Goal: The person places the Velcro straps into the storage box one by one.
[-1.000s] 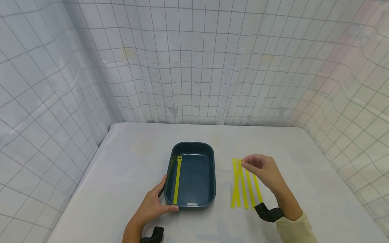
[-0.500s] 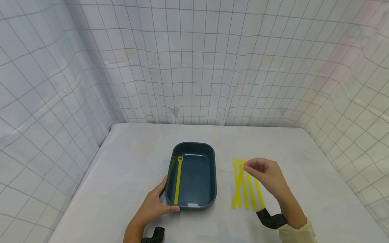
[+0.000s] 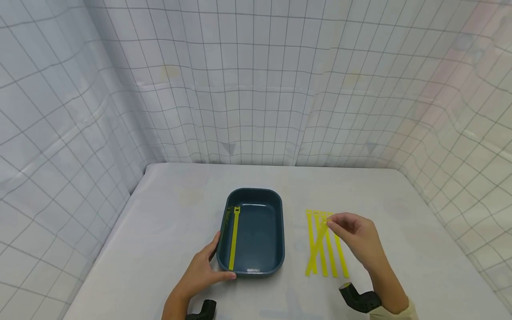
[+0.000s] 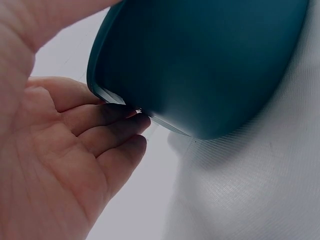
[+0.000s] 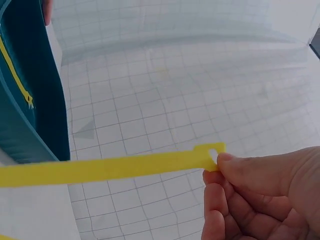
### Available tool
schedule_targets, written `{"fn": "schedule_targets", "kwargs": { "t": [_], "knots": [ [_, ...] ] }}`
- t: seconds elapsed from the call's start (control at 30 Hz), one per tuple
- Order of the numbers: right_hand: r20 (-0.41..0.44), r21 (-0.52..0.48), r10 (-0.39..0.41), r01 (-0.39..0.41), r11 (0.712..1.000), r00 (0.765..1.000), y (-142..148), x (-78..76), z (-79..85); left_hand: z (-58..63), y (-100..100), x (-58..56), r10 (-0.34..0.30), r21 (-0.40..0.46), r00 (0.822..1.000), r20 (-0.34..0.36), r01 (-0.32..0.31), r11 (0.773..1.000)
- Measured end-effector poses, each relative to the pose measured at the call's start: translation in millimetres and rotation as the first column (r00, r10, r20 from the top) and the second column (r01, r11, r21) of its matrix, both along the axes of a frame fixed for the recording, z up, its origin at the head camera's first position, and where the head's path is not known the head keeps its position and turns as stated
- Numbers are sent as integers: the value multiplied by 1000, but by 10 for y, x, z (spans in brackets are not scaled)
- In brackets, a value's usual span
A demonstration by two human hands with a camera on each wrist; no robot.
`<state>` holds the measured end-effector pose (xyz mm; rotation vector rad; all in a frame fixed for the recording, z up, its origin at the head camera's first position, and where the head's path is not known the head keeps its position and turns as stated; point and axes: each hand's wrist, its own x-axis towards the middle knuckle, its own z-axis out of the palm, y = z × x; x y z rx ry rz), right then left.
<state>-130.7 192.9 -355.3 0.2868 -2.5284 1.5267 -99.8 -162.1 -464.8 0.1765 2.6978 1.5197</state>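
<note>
My left hand [image 3: 201, 268] grips the near left corner of a dark teal plastic tray [image 3: 258, 238], with its thumb at the front edge and fingers along the left side. In the left wrist view the fingertips meet the tray's outer wall [image 4: 210, 75]. A yellow cable strap [image 3: 234, 240] lies lengthwise along the tray's left side. My right hand [image 3: 356, 238] pinches the slotted head of another yellow cable strap [image 5: 125, 168] between thumb and forefinger. That strap slants over several more yellow straps [image 3: 331, 253] lying side by side on the white table, right of the tray.
Behind the white tabletop [image 3: 184, 213] hangs a white curtain [image 3: 256, 89] with a grey grid, which also encloses both sides. A black wrist camera mount [image 3: 360, 300] sits on the right wrist, and another black mount [image 3: 204, 310] on the left.
My right hand has moved a little right and toward me, drawing the strap's head along, so the strap now slants more across the others. The left hand and tray stay put.
</note>
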Motion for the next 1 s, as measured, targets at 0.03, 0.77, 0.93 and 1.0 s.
{"fn": "schedule_targets", "kwargs": {
  "t": [0.03, 0.77, 0.93, 1.0],
  "knots": [
    [-11, 5, -6, 6, 1000, 1000, 1, 4, 0, -2, 0, 1, 1, -2, 1000, 2, -1, 1000],
    [-116, -19, 24, -26, 999, 993, -141, -121, 465, -2, -11, -16, -13, 6, 1000, 1, 13, 1000],
    [-144, -122, 82, -100, 987, 986, -284, -181, 572, -13, -18, -13, -8, 15, 1000, 14, 8, 1000],
    [-160, -155, 115, -140, 978, 981, -347, -196, 604, -16, -20, -9, -5, 23, 1000, 18, 4, 1000]
  ]
}}
